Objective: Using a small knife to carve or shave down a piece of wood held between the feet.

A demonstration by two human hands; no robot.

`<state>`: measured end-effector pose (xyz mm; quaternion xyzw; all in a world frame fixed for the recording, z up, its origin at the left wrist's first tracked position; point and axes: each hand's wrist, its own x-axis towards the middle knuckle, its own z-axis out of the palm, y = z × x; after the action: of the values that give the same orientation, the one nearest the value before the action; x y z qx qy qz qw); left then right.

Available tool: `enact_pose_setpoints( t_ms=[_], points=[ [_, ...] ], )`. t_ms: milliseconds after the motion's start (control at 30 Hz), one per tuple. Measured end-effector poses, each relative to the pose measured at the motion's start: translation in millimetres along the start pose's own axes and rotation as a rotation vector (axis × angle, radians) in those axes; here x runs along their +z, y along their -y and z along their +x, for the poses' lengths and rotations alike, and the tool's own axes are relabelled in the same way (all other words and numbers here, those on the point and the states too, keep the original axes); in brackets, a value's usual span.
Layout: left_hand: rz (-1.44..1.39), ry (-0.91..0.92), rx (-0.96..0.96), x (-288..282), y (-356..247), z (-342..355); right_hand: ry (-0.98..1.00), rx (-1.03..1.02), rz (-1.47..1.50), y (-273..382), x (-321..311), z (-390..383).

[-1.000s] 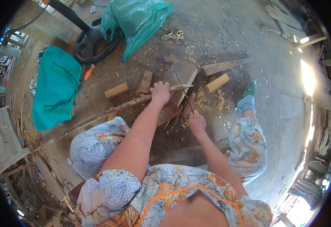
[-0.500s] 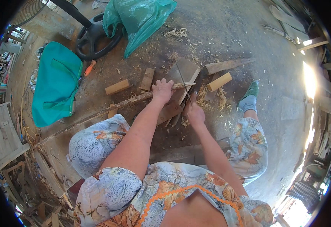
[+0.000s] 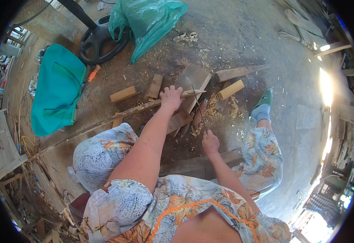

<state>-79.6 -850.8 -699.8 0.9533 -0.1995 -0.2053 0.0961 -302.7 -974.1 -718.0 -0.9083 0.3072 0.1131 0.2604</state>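
Observation:
My left hand (image 3: 171, 98) grips a long, rough wooden stick (image 3: 132, 108) near its far end, pressing it down over a low wooden board (image 3: 194, 77). The stick runs off to the lower left, past my knee. In my closed right hand (image 3: 210, 142) is the handle end of a narrow saw (image 3: 201, 116), hidden by my fingers. Its thin dark blade points away from me and crosses the stick just right of my left hand. Below the stick, a wooden block with dark holes (image 3: 179, 121) lies beside the board.
Short wood blocks (image 3: 124, 94) and a pale wood piece (image 3: 231, 89) lie around the board among shavings (image 3: 215, 109). An orange-handled tool (image 3: 94, 73) rests by a teal bag (image 3: 59, 89). Farther back are a round black fan base (image 3: 98, 50) and a green plastic bag (image 3: 150, 24).
My right hand has drawn back toward me with the saw, so more of the blade shows on the near side of the stick. The left hand keeps its hold on the stick.

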Motion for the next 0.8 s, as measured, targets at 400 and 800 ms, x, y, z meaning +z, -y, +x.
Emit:
enact_pose_setpoints(
  t_ms=[400, 800],
  points=[
    [0.036, -0.026, -0.004, 1.8, -2.0, 1.4, 0.004, -0.012, 0.051, 52.5, -0.2, 64.2],
    [0.044, 0.01, -0.007, -1.2, 0.8, 7.6, -0.01, 0.005, 0.009, -3.5, -0.7, 3.2]
  ],
)
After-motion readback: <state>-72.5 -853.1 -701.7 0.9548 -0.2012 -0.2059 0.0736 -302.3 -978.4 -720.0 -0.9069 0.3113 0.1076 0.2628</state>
